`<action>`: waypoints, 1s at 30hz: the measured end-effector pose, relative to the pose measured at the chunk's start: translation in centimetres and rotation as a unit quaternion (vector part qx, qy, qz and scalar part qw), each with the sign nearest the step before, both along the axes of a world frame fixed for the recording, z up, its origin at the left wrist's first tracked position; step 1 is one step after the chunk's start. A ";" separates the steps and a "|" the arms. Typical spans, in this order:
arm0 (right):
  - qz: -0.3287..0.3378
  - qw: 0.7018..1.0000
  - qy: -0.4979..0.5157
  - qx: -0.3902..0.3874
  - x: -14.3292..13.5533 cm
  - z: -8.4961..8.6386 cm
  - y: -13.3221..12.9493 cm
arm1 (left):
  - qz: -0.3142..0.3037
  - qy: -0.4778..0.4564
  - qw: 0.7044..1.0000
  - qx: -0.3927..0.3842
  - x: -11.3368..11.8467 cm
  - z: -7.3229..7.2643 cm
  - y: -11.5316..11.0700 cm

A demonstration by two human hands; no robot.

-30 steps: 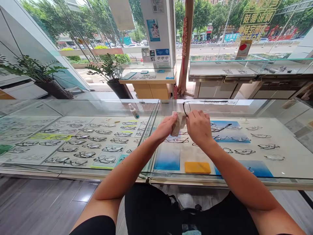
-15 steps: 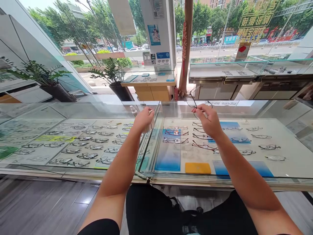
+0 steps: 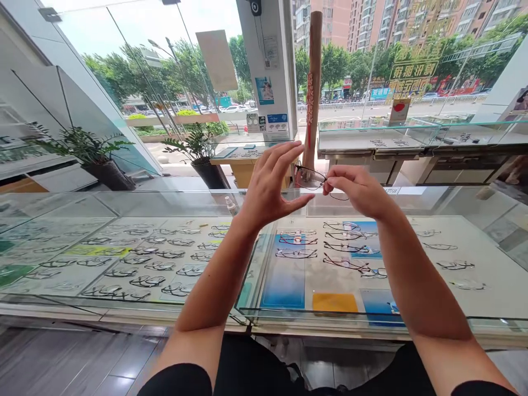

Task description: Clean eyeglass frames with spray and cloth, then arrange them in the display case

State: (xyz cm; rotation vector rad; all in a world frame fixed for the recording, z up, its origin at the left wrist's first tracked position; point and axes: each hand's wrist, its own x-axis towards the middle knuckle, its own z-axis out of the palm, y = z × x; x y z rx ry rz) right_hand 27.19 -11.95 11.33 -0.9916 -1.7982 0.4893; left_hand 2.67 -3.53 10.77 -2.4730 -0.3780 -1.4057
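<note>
My right hand [image 3: 357, 190] pinches a pair of thin dark-framed glasses [image 3: 310, 179] at the bridge, held up above the glass display case [image 3: 289, 322]. One lens points left, toward my left hand [image 3: 274, 184]. That hand is open beside the lens, its fingers stretched up and to the right and its thumb apart below. Nothing is in it. Under both hands, rows of glasses [image 3: 297, 253] lie inside the case, along with a yellow cloth [image 3: 335, 302] and blue cards [image 3: 282, 280].
A small spray bottle [image 3: 231, 205] stands behind my left wrist. Potted plants [image 3: 108, 175] are at the back left. A wooden post [image 3: 314, 82] rises beyond the case, and another glass counter [image 3: 379, 137] is at the back right.
My left hand has risen and moved right, opening its fingers beside the glasses. My right hand has turned the glasses so a lens faces left. The view has tilted up.
</note>
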 end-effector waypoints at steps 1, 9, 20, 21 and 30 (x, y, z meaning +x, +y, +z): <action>-0.004 1.000 -0.015 0.006 0.0 0.8 -0.5 | -0.005 0.000 1.000 0.011 0.3 0.8 -0.5; -0.010 0.997 -0.068 0.020 0.5 1.6 -2.9 | -0.031 0.020 0.995 0.096 0.0 1.1 -1.3; -0.067 0.981 0.009 0.182 0.6 1.3 -3.0 | 0.005 -0.059 0.997 0.053 -1.9 2.3 -2.4; -0.076 0.977 0.000 0.197 0.6 1.2 -3.0 | 0.001 -0.070 0.997 0.039 -2.3 2.4 -2.4; -0.125 0.955 -0.027 0.267 -0.4 0.5 -1.5 | -0.058 -0.114 0.989 -0.075 -3.3 2.1 -1.5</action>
